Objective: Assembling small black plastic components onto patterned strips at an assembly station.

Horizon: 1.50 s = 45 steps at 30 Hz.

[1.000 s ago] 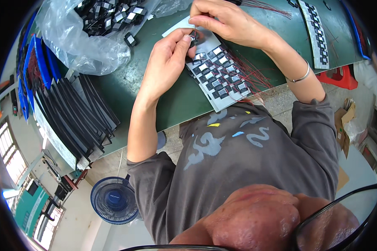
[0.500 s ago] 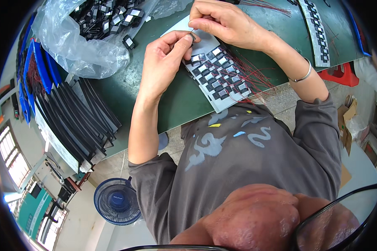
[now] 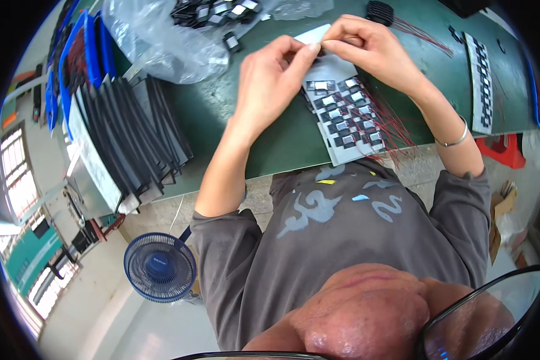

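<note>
The board (image 3: 341, 74) is a pale, narrow strip lying on the green tabletop (image 3: 213, 111), its near end at the edge in front of the person. Black parts (image 3: 336, 113) with silvery rectangular faces sit on it in two lines; thin red wires (image 3: 393, 125) fan out past its right side. Its far end is bare and pale, and both hands are over that stretch. The left hand (image 3: 277, 75) is curled, thumb and forefinger drawn near each other; I cannot tell whether they close on anything. The right hand (image 3: 366, 49) has thumb and forefinger tips together, right beside the left thumb. A dark bit (image 3: 321, 53) shows under these fingertips, mostly hidden.
</note>
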Each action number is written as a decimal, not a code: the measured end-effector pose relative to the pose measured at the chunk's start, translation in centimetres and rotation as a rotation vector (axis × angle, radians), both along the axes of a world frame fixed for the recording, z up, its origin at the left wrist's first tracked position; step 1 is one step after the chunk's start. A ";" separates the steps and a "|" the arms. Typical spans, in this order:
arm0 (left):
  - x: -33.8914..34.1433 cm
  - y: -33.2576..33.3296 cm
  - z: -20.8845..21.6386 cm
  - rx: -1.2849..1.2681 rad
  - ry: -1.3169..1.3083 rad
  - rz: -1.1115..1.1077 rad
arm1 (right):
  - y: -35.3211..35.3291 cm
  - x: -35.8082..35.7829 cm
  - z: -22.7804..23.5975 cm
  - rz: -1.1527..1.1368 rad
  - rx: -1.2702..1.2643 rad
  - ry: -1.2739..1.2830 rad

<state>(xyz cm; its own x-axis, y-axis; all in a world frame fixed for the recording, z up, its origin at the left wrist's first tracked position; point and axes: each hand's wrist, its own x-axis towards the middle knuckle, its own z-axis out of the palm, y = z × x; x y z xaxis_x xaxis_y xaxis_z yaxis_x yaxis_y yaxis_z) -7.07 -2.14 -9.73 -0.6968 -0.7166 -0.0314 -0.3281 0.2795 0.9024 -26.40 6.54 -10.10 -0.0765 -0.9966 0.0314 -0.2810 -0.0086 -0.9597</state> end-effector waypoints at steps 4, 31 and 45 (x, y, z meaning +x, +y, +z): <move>2.3 -3.4 1.4 -0.789 -0.472 0.303 | -0.3 -1.1 -0.7 -0.035 0.010 -0.062; -0.7 -0.9 0.3 -0.571 0.013 -0.084 | -0.8 -1.9 -2.1 0.087 0.157 -1.097; -0.6 -0.8 0.0 -0.774 0.238 -0.025 | -0.4 0.1 -1.2 -0.058 0.027 -0.411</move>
<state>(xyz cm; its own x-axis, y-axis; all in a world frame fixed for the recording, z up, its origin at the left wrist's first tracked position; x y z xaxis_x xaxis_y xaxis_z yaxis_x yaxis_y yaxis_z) -7.71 -2.91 -9.76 -0.6386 -0.4588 0.6178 -0.1374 0.8579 0.4951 -26.27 6.17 -11.35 -0.1335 -0.9903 -0.0395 0.1263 0.0226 -0.9917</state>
